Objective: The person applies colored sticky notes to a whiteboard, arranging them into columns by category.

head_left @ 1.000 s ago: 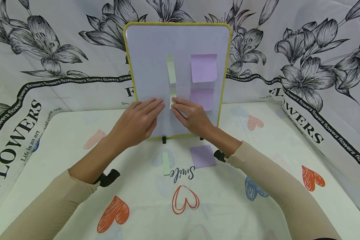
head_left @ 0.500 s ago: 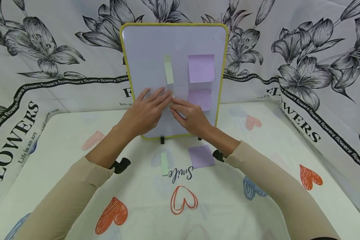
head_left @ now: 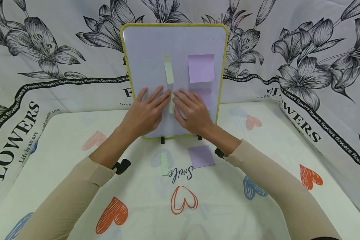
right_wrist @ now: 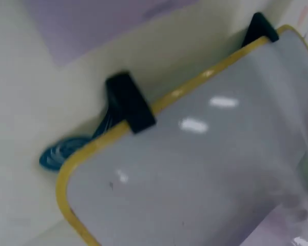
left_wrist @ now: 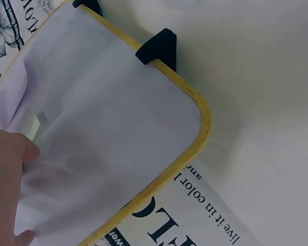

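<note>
A whiteboard (head_left: 150, 53) with a yellow frame stands upright. Two pale green strips are on its face, the upper strip (head_left: 169, 70) in line above the lower strip (head_left: 171, 107). My left hand (head_left: 146, 112) lies against the board with fingers spread, its fingertips at the lower strip's left edge. From the other side, the extended fingertips of my right hand (head_left: 193, 111) touch that strip's right edge; its upper part is mostly between the fingers. An upper purple sticky note (head_left: 201, 68) is at the right, and a lower purple note (head_left: 205, 96) is partly behind my right hand.
On the table before the board lie another green strip (head_left: 164, 164) and a purple sticky note (head_left: 201, 156). Black feet hold the board's lower edge, one foot (right_wrist: 131, 102) large in the right wrist view. A floral cloth (head_left: 102, 93) hangs behind.
My left hand has moved right and up to the lower strip. My right hand has gone from pinching the strip's lower end to laying its fingers against it, uncovering that end.
</note>
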